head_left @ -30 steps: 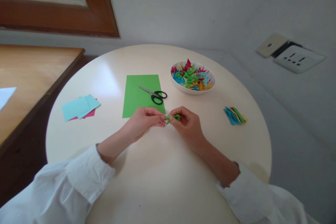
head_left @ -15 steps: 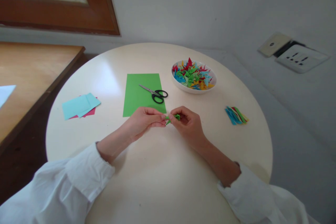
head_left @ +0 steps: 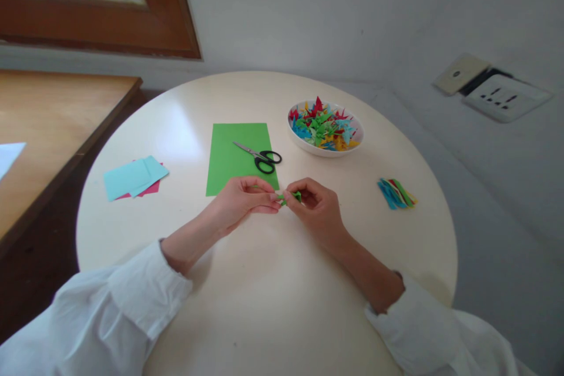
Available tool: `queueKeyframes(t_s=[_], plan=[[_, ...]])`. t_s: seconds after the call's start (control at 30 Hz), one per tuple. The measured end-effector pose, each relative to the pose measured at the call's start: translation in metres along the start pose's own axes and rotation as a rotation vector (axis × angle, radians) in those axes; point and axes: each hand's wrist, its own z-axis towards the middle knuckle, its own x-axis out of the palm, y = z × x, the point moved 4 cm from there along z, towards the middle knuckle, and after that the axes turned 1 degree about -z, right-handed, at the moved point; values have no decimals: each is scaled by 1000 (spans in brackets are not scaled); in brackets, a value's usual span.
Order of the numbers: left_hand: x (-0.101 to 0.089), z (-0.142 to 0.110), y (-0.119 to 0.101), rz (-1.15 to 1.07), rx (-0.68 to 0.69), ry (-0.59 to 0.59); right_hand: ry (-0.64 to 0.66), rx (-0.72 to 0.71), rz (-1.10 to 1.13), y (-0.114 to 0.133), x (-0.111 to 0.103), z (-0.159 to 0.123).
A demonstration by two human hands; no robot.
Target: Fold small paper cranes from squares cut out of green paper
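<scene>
A small folded green paper piece (head_left: 298, 195), its exact shape partly covered by fingers, is held between my two hands above the table. My left hand (head_left: 244, 197) pinches its left end between thumb and fingertips. On the other side, my right hand (head_left: 315, 205) grips it with thumb and curled forefinger. Just beyond my left hand lies a green paper sheet (head_left: 229, 153), with black-handled scissors (head_left: 259, 157) resting across its right part, blades pointing to the back left.
A white oval bowl (head_left: 324, 153) full of colourful folded paper cranes stands at the back right. Folded paper strips (head_left: 396, 194) lie right. Light-blue paper squares (head_left: 127, 180) overlap red paper at left. All rest on the round white table (head_left: 264, 305), close to the wall.
My left fingertips have shifted slightly on the green paper piece, and its lower point shows less than before. My right hand stays nearly still. The view has tilted a little.
</scene>
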Motion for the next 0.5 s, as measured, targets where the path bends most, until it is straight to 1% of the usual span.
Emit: queueKeyframes(t_s=[0.5], plan=[[3,-3,-3,-8,0,-32,-22,-5,-26,0,-1,-1]])
